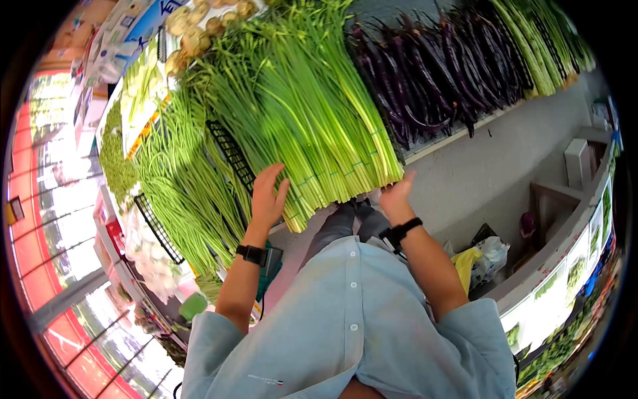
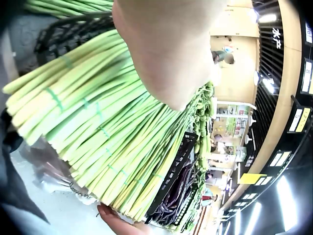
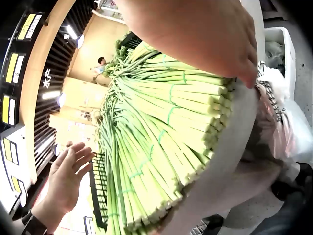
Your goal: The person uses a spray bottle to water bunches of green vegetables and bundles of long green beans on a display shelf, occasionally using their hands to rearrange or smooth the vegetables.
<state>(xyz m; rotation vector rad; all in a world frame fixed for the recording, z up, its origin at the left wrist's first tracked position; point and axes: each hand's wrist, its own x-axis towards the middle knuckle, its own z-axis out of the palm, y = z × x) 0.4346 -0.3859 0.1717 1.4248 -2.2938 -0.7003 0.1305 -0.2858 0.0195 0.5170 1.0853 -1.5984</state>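
Bundles of long green stalks (image 1: 312, 133), bound with green ties, lie fanned side by side, cut ends toward the person. In the head view the left hand (image 1: 268, 199) is at their left edge, fingers extended; the right hand (image 1: 397, 196) is beside the right-hand cut ends. The right wrist view shows the left hand (image 3: 68, 178) raised with spread fingers, off the stalks (image 3: 161, 122). There the right hand (image 3: 195, 39) lies over the end bundle, its fingers loosely bent; whether it touches is unclear. The left wrist view has the left hand (image 2: 166, 49) above the stalks (image 2: 98, 132).
Purple eggplants (image 1: 438, 73) lie right of the stalks, and long green beans (image 1: 186, 173) to the left, beside black plastic racks (image 1: 229, 153). Pale round vegetables (image 1: 196, 40) are at the back. Plastic bags (image 1: 490, 256) stand low at the right.
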